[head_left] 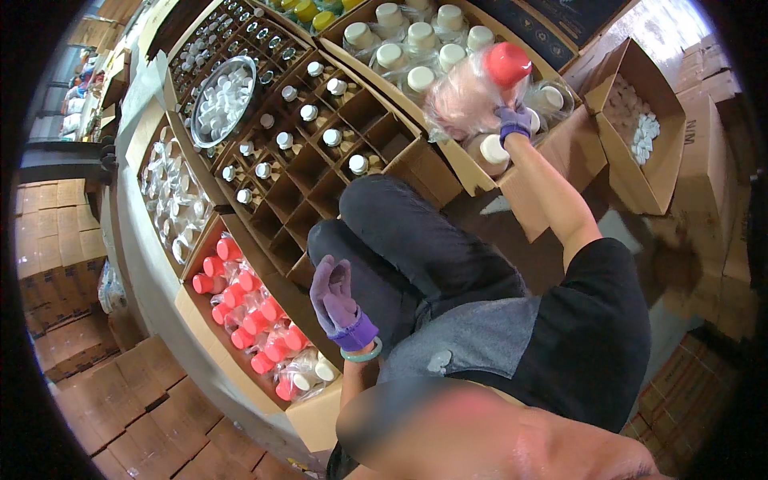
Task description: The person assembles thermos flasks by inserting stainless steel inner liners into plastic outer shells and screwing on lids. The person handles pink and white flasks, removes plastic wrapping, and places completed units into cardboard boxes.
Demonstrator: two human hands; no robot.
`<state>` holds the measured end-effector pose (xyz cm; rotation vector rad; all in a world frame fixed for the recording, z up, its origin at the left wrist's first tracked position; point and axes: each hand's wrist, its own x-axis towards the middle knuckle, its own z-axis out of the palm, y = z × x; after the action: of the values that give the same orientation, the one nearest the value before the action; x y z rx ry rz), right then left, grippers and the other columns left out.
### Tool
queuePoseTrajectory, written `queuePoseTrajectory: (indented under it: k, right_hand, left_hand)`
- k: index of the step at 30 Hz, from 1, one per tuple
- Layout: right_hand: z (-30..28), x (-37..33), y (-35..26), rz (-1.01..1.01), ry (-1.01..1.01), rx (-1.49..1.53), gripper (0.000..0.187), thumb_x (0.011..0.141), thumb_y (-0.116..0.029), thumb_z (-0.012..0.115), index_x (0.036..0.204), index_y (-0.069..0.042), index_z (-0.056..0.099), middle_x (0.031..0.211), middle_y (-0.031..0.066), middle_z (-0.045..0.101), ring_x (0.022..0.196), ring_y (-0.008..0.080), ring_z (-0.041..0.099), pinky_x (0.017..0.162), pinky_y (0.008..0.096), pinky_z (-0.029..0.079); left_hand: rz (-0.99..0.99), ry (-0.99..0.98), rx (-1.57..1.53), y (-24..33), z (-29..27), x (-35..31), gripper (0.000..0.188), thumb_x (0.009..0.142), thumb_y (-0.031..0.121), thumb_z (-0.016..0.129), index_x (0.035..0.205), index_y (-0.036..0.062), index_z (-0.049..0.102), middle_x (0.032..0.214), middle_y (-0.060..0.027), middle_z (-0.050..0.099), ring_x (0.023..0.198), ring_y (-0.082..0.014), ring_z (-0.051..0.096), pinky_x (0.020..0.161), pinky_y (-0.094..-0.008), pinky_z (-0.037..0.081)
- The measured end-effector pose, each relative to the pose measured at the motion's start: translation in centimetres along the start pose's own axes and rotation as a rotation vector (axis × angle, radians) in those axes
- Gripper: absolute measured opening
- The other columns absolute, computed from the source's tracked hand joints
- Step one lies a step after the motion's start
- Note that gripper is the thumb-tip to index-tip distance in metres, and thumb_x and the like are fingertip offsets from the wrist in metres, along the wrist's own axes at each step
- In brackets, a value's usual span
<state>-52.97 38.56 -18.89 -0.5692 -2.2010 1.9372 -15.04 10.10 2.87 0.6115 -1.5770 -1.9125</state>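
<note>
My right hand (516,122), in a purple glove, grips a large pinkish bottle with a red cap (468,96) wrapped in clear plastic. It is held tilted over an open carton (474,174) of plastic-wrapped bottles with cream-white caps (421,36). My left hand (334,298), also gloved in purple, holds nothing and has its fingers stretched out. It hovers beside my knee, near a carton (232,344) of plastic-wrapped bottles with red caps (254,322); one or two pale caps show at its near end.
Ahead stands a divided carton (432,172) with white-capped bottles in several cells. A metal bowl (198,132) of white caps rests on its far left part. At right is a small carton (660,180) with white pieces inside. Stacked cartons (144,400) fill the lower left.
</note>
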Motion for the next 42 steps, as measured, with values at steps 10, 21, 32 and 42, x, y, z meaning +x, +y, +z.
queuePoseTrajectory:
  k: [10, 21, 32, 42]
  right_hand:
    - [1.4, 1.3, -1.5, -0.45, -1.231, -1.307, 0.035, 0.081, -0.037, 0.056, 0.1, -0.01, 0.069, 0.104, 0.0172, 0.068, 0.096, 0.0323, 0.065, 0.087, 0.0415, 0.049]
    - [14.5, 12.1, 1.0, -0.468, -0.761, -1.28, 0.038, 0.087, -0.032, 0.054, 0.112, -0.005, 0.065, 0.111, 0.0222, 0.064, 0.098, 0.0317, 0.061, 0.087, 0.0427, 0.046]
    - [17.7, 9.6, 2.8, -0.33, -0.781, -1.61, 0.057, 0.079, -0.042, 0.064, 0.123, -0.006, 0.059, 0.125, 0.0206, 0.057, 0.114, 0.0313, 0.055, 0.097, 0.0408, 0.043]
    - [14.6, 10.3, -1.2, -0.262, -0.743, -1.306, 0.068, 0.069, -0.043, 0.075, 0.122, -0.002, 0.06, 0.131, 0.024, 0.054, 0.12, 0.0357, 0.053, 0.101, 0.0398, 0.043]
  left_hand:
    - [-0.049, -0.008, -0.025, -2.2, 0.7, 1.0, 0.044, 0.095, 0.033, 0.054, 0.124, -0.0007, 0.053, 0.128, -0.017, 0.055, 0.108, -0.0279, 0.059, 0.102, -0.0441, 0.045]
    - [-0.09, 0.033, 0.02, -1.9, 1.1, 1.9, 0.034, 0.099, 0.021, 0.047, 0.125, -0.0001, 0.054, 0.127, -0.0141, 0.055, 0.113, -0.0256, 0.058, 0.102, -0.0398, 0.044]
    - [-0.072, 0.088, 0.107, -1.0, -3.3, 2.0, 0.033, 0.097, 0.017, 0.051, 0.125, 0.0011, 0.055, 0.126, -0.0103, 0.057, 0.112, -0.0209, 0.057, 0.101, -0.0336, 0.043]
    - [-0.038, 0.207, -0.008, -0.5, -4.7, -0.5, 0.03, 0.098, 0.015, 0.049, 0.123, 0.0009, 0.057, 0.122, -0.0096, 0.059, 0.109, -0.0206, 0.058, 0.099, -0.0338, 0.044]
